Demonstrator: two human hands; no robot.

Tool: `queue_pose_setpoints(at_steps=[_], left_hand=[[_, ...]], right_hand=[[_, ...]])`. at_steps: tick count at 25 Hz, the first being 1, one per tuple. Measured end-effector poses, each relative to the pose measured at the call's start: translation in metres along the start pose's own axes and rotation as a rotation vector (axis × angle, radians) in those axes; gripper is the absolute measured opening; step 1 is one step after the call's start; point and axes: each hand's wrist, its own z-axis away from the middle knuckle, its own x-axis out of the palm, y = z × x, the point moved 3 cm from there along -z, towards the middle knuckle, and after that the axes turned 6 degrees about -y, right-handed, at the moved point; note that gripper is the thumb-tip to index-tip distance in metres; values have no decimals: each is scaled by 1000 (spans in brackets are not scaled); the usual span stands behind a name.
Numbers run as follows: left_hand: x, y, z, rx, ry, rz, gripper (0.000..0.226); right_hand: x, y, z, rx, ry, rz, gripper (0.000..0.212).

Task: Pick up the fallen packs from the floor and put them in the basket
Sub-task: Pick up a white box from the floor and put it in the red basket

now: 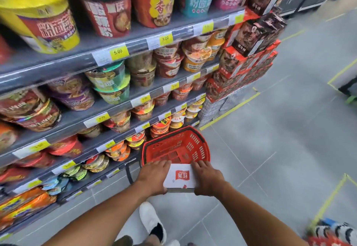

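Note:
A white pack (180,176) with a red logo is held flat between both hands, just above the near rim of the red basket (201,150). My left hand (153,177) grips its left end and my right hand (207,179) grips its right end. The basket stands on the grey floor next to the bottom shelf, and its black handle (129,174) hangs down on the left. The basket's inside looks bare where it shows; its near part is hidden by the pack.
Grey shelves (123,50) full of instant noodle cups fill the left side. A stack of red and dark boxes (249,60) stands at the shelf's far end. My white shoe (152,220) is on the tiled floor (280,139), marked with yellow tape. A colourful bundle (332,230) lies at bottom right.

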Motion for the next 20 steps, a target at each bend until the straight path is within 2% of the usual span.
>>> queue_pose_setpoints(at_steps=[4,11,15,20], left_hand=[[-8,-16,-23,-76,28,47,114],[3,-40,-72,-244,52,78,105],[55,-59,-127,-347,48,94,108],[146,-89,-195,-440,23,70,98]], right_hand=[[-28,5,-38,-34,14,58,102],[-51,27,-123,-165,-7,115,100],[-21,48,-202,-196,-10,168,92],[53,66,-308,-250,-25,194,87]])
